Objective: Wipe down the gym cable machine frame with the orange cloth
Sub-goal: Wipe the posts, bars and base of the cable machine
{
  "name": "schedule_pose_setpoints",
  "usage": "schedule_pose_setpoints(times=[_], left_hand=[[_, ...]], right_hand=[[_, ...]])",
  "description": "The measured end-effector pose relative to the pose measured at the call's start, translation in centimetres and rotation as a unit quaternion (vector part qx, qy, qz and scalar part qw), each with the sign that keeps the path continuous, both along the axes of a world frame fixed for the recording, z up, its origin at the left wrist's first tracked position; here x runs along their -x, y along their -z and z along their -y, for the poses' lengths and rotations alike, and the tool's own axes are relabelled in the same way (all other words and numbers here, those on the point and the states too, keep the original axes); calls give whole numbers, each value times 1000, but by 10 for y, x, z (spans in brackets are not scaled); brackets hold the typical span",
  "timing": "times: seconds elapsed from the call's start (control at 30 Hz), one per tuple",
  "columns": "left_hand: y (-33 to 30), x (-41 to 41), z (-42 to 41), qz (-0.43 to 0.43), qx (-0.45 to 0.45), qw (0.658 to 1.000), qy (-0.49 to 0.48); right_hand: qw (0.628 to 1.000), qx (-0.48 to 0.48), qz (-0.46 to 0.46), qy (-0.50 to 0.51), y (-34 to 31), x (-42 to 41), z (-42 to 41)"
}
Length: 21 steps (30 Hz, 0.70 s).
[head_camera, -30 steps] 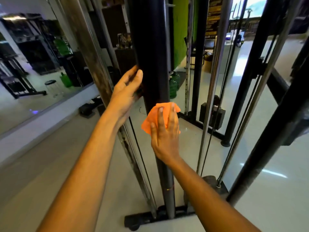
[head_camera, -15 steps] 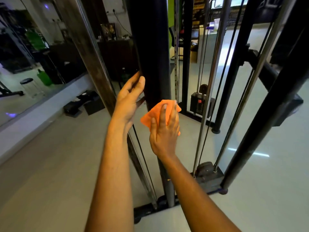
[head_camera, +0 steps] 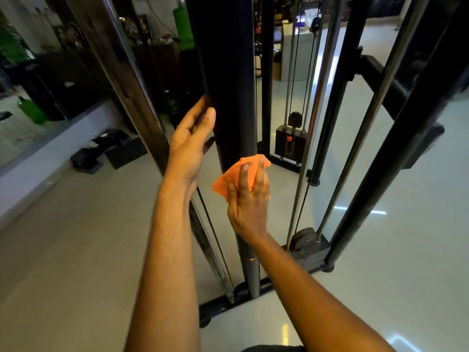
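Upright post: my black upright post (head_camera: 228,80) runs floor to above view, rigid and fixed, smooth painted metal; it will not give under pressure
Cloth: the orange cloth (head_camera: 238,171) is pressed flat against the post's lower front, thin, soft and light, bunched at its edges
Right hand: my right hand (head_camera: 250,199) lies over the cloth with fingers straight and spread, pressing it to the post, not curled round it
Left hand: my left hand (head_camera: 189,146) rests on the post's left side, fingers extended, steadying, gripping nothing
Handling judgement: cloth likely slides easily on gloss paint; palm pressure should suffice
Nearby: steel guide rod (head_camera: 314,123) just right of the post, weight stack (head_camera: 290,144) behind
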<state>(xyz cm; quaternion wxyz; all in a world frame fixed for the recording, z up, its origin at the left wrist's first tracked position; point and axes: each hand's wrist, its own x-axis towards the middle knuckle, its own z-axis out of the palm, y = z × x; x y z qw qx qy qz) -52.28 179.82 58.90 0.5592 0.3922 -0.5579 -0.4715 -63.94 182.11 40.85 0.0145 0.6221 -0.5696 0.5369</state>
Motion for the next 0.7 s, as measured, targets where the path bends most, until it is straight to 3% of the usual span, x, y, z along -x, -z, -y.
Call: schedule_pose_setpoints(times=[0.3,0.57,0.7], left_hand=[[12,2,1,-13,21,1000,6],[25,4,-5,10,14,1000,-1],[28,4,-8,28,2,1000,-5]], right_hand=[[997,71,39,-8,-88,7,13],[996,-84,7,-28,43,10,-17],[998,-61,26,-20,2,9,-5]])
